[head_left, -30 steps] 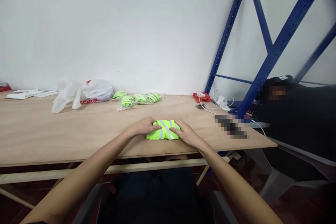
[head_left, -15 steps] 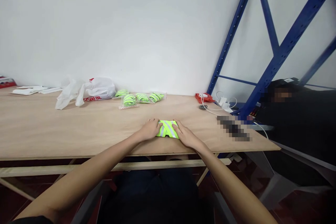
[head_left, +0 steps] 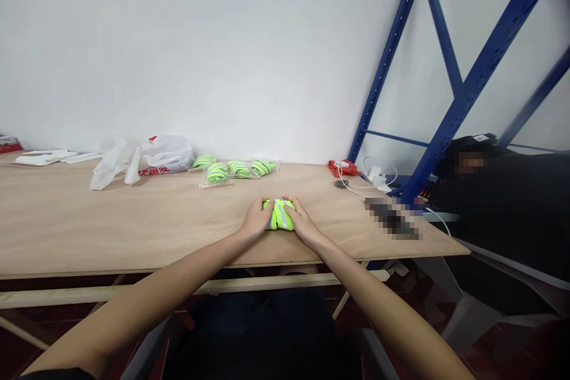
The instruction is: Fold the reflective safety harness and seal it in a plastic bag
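A folded fluorescent yellow-green reflective vest (head_left: 280,215) with silver stripes lies near the table's front edge, between my two hands. My left hand (head_left: 257,217) grips its left end, thumb on top. Around the right end closes my right hand (head_left: 303,221), its thumb also resting on the fabric. The fingers at the far side of the bundle are partly hidden. Farther back, several similar yellow-green bundles (head_left: 217,173) lie in clear plastic bags close to the wall.
White plastic bags (head_left: 167,153) with red print and flat white sheets (head_left: 42,157) lie at the back left. Toward the right are a red bag (head_left: 345,168), cables and a white plug (head_left: 376,175). A blue metal rack (head_left: 427,154) and a person in black (head_left: 503,208) are beyond the table's right end.
Both hands have drawn closer together, squeezing the vest into a narrower, thicker bundle. The view has shifted slightly.
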Tool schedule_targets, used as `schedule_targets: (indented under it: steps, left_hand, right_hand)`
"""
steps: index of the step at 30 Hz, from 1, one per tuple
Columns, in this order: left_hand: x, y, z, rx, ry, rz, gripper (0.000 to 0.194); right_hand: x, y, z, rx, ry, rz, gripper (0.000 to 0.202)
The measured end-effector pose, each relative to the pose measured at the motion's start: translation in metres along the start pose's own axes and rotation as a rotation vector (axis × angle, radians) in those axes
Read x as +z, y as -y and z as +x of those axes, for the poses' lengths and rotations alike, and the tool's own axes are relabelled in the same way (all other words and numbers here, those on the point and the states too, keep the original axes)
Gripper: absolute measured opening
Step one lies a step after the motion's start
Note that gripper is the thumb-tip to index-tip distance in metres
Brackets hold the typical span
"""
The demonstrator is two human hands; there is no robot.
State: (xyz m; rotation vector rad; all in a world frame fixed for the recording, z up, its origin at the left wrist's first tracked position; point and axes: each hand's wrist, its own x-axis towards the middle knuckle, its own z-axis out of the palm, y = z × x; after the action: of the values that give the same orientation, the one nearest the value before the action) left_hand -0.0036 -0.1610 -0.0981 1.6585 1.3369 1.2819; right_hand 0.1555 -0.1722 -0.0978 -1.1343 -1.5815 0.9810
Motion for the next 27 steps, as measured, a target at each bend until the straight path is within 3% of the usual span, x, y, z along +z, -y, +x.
schedule_targets:
  steps: [8,14,17,27]
  left_hand:
    - [0.003,0.001,0.007,0.030,-0.113,-0.146,0.034]
    - [0.004,0.003,0.005,0.042,-0.125,-0.112,0.031]
    - [0.004,0.003,0.005,0.041,-0.117,-0.124,0.030]
    - [0.000,-0.007,0.009,-0.133,-0.078,-0.529,0.029]
  right_hand:
    - [0.013,0.005,0.003,0.001,-0.093,0.128,0.029]
    - [0.013,0.012,-0.002,-0.043,-0.011,0.168,0.057]
    - [0.013,0.014,-0.004,-0.054,-0.017,0.181,0.058]
    - [0.018,0.015,-0.002,-0.064,-0.114,0.324,0.059]
